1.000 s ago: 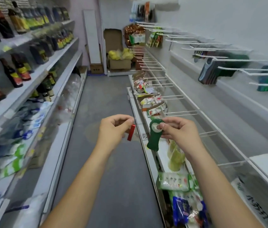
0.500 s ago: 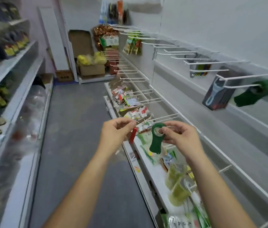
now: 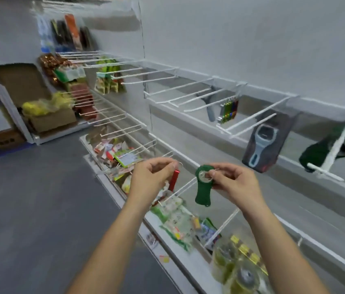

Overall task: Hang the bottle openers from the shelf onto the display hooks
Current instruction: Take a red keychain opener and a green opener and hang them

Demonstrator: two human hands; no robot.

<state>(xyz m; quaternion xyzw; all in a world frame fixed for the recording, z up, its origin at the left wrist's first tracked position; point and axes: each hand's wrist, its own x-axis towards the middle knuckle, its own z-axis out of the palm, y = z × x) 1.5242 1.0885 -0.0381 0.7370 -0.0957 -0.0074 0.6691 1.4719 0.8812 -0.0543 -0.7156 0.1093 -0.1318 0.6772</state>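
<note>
My right hand [image 3: 233, 181] pinches the round head of a green bottle opener [image 3: 203, 186], which hangs handle-down in front of me. My left hand [image 3: 153, 176] pinches a small red bottle opener [image 3: 174, 180] by its wire ring. Both hands are held side by side over the lower shelf [image 3: 163, 236]. White display hooks [image 3: 250, 119] stick out from the wall rail above and to the right. Another green opener [image 3: 332, 146] hangs on a hook at far right, beside a carded opener with a grey handle [image 3: 262, 143].
Small coloured openers [image 3: 228, 110] hang further back on the rail. Snack packets [image 3: 178, 221] fill the lower shelf, and wire dividers cross it. Cardboard boxes [image 3: 46, 119] stand at the aisle's far end. Grey floor [image 3: 40, 198] lies to my left.
The view has swung right and closer to the hook wall; the left shelves have left the frame. Both hands keep their openers and stay at about the same height.
</note>
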